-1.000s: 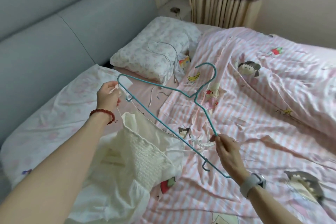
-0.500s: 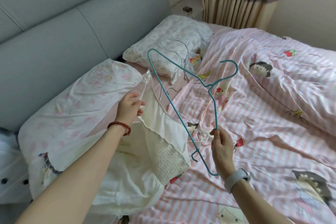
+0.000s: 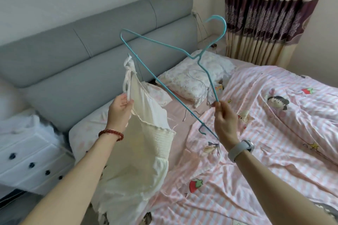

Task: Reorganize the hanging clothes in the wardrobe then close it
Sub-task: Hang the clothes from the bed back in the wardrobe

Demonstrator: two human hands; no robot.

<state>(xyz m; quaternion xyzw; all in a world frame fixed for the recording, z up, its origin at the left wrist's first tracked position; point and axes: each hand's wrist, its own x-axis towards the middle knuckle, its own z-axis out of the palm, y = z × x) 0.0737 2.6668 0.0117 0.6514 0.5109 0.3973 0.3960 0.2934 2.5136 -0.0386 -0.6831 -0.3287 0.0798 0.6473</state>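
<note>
A thin teal wire hanger (image 3: 165, 44) is raised over the bed, hook up and to the right. My right hand (image 3: 224, 121) pinches its lower right arm between thumb and fingers. A cream strappy dress (image 3: 146, 144) with a smocked band hangs below my left hand (image 3: 119, 113), which grips it by a white shoulder strap. The strap's knotted top rises just left of the hanger's left corner, apart from it. The wardrobe is not in view.
A bed with a pink striped cartoon quilt (image 3: 265, 133) fills the right. Two floral pillows (image 3: 193, 76) lie against a grey padded headboard (image 3: 91, 51). A white drawer unit (image 3: 27, 159) stands at the left. Curtains (image 3: 265, 14) hang at the back right.
Both hands have lifted. The hanger rose and tilted upright. My left hand let go of the hanger's left end and now lifts the dress by its strap.
</note>
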